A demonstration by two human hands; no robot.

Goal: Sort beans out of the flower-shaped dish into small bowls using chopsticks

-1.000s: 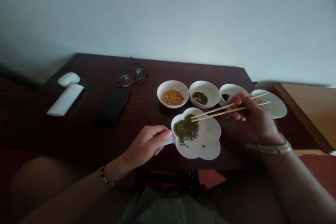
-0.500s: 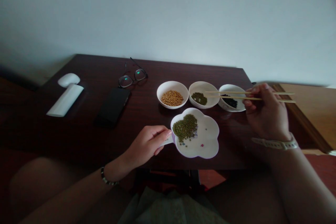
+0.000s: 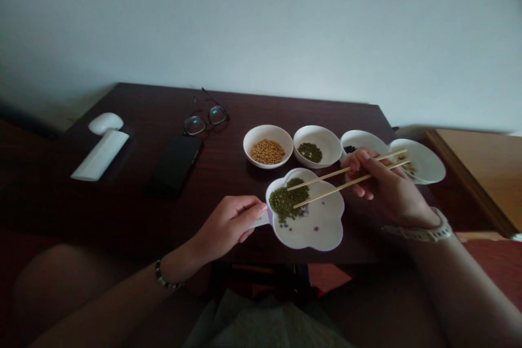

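My left hand point(image 3: 232, 224) is closed on the short handle of a white flower-shaped dish point(image 3: 322, 228) with a purple edge. Green mung beans point(image 3: 287, 201) are heaped in the dish's left half. In my right hand point(image 3: 383, 182) is a pair of wooden chopsticks point(image 3: 330, 190), their tips slightly apart over the right side of the heap. Whether the tips grip a bean is too small to tell. Behind the dish stand a white bowl point(image 3: 248, 138) of yellow soybeans point(image 3: 267, 152) and another bowl point(image 3: 330, 147) with some mung beans point(image 3: 310, 152).
Partly behind my right hand are a bowl point(image 3: 367, 138) with dark beans and a bowl point(image 3: 428, 160) with pale pieces. Eyeglasses point(image 3: 206, 120), a black phone point(image 3: 175, 163) and a white device point(image 3: 101, 155) lie on the dark table point(image 3: 159, 103). A wall rises behind it.
My right hand has moved left and toward me, bringing the chopstick tips from the middle bowls to over the dish. The rightmost bowl has come into view. The dish has shifted very slightly right.
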